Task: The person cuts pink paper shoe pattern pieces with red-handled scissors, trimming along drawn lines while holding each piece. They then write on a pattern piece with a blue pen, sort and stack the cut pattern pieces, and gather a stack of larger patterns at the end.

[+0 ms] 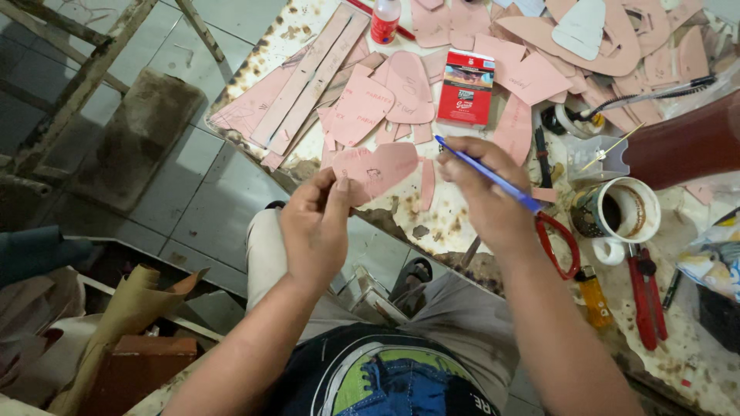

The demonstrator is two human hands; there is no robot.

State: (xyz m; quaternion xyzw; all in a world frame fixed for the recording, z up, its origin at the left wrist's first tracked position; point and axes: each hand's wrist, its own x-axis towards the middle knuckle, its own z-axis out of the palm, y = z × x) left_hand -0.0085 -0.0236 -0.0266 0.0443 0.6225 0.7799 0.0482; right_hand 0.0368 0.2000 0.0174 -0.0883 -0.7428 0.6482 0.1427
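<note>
My left hand (314,223) pinches a pink rounded pattern piece (378,168) by its lower left edge and holds it over the near edge of the worktable (254,63). My right hand (486,192) grips a blue pen (486,174) whose tip points up and left, just right of the pink piece. Several more pink pattern pieces (362,104) and long pink strips (308,77) lie on the table beyond my hands.
A small red box (467,86) lies past my right hand. To the right are a stained mug (617,212), red-handled scissors (556,245), red pliers (646,296), an orange lighter (593,296) and a small white bottle (385,19). Tiled floor shows left.
</note>
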